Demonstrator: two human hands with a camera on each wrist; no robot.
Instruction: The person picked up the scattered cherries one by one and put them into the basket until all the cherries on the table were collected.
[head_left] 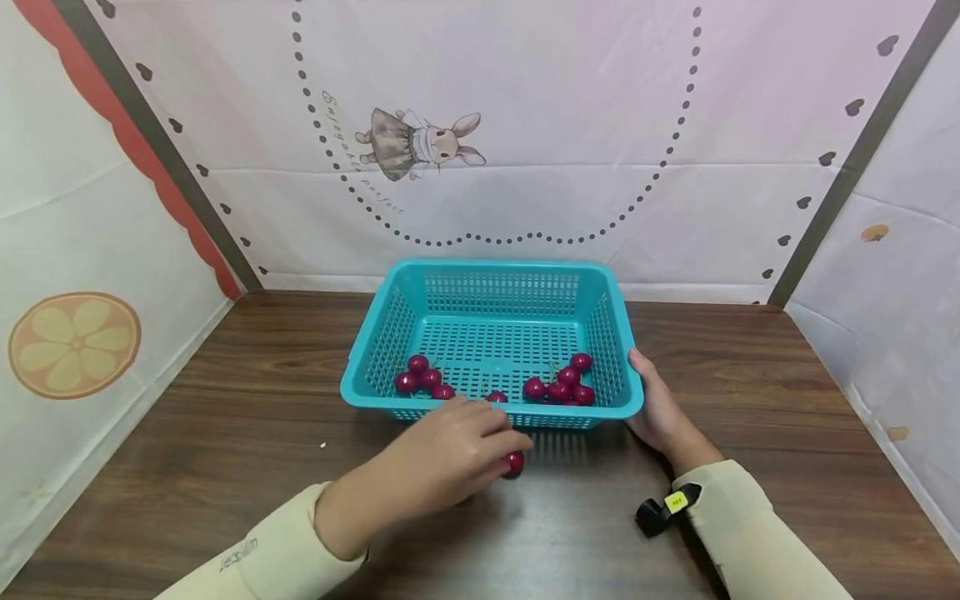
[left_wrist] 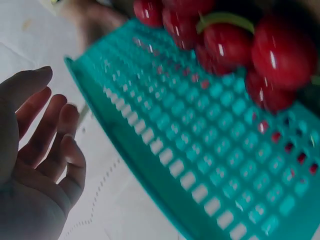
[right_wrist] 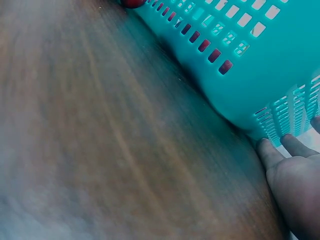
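Note:
My left hand (head_left: 457, 454) hovers at the front side of a turquoise basket (head_left: 498, 327), its fingers loosely bent. In the left wrist view nothing lies between the thumb and fingers (left_wrist: 47, 130). One cherry (head_left: 513, 464) shows just below those fingers in the head view; the hand hides the space behind. Several cherries (left_wrist: 220, 45) appear large before the perforated wall in the left wrist view, one with a green stem. My right hand (head_left: 660, 408) rests against the basket's right end, its fingertips (right_wrist: 267, 145) touching the side wall low down.
Several dark red cherries (head_left: 564, 385) lie inside along the basket's front side, with more cherries (head_left: 420, 375) at its front left. The basket stands on a dark wooden table (head_left: 247, 433). Printed white cloth (head_left: 525, 200) rises behind it.

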